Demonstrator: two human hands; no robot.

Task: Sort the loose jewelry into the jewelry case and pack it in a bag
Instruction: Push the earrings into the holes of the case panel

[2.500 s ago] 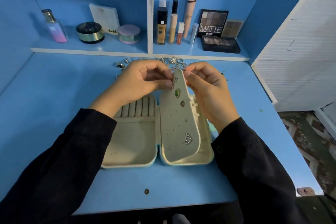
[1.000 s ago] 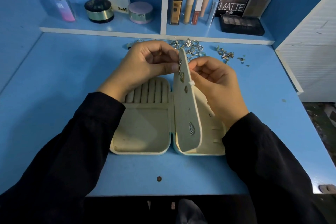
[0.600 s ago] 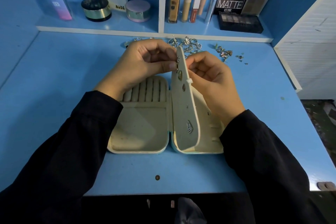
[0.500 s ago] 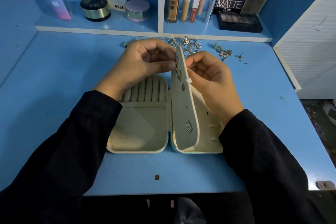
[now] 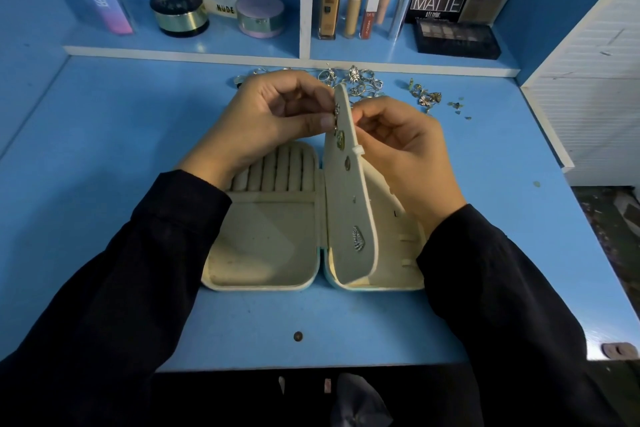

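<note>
A cream jewelry case (image 5: 263,253) lies open on the blue desk. Its middle earring panel (image 5: 349,204) stands upright with several earrings pinned to it. My left hand (image 5: 270,121) pinches a small silver earring (image 5: 336,114) against the panel's top left face. Behind the panel's top, my right hand (image 5: 401,149) has its fingers curled and pinching at the back of that spot. Loose silver rings (image 5: 360,80) and small earrings (image 5: 426,97) lie on the desk beyond my hands.
A shelf behind holds a perfume bottle (image 5: 107,0), a black jar (image 5: 180,12), a lilac compact (image 5: 261,15), makeup tubes (image 5: 353,0) and eyeshadow palettes (image 5: 453,31). A white slatted panel (image 5: 588,80) stands at the right. A small screw head (image 5: 298,335) sits near the desk's front edge.
Since 2.5 s ago the view shifted down, so the case sits higher in frame, and the panel turned more edge-on. Over the last second both hands stay pinched at the panel's top.
</note>
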